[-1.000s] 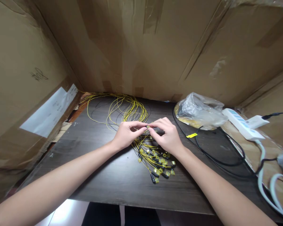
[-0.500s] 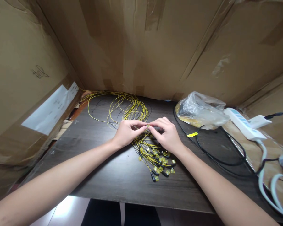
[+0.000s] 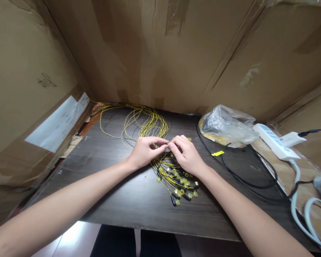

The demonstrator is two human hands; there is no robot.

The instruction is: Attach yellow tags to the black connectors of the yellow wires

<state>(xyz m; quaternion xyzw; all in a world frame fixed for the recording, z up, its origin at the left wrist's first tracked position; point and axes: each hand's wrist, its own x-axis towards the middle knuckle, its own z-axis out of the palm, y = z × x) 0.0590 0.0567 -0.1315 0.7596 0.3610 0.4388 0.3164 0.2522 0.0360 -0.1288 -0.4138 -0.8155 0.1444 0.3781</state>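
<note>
Two hands pinching one yellow wire (image 3: 168, 144).
Left hand (image 3: 143, 152) and right hand (image 3: 187, 155) fingertips meet; wire bundle (image 3: 173, 176) lies beneath.

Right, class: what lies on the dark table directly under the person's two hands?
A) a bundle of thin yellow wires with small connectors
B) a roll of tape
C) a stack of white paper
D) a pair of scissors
A: the left hand and right hand pinch together above the bundle of thin yellow wires on the table.
</note>
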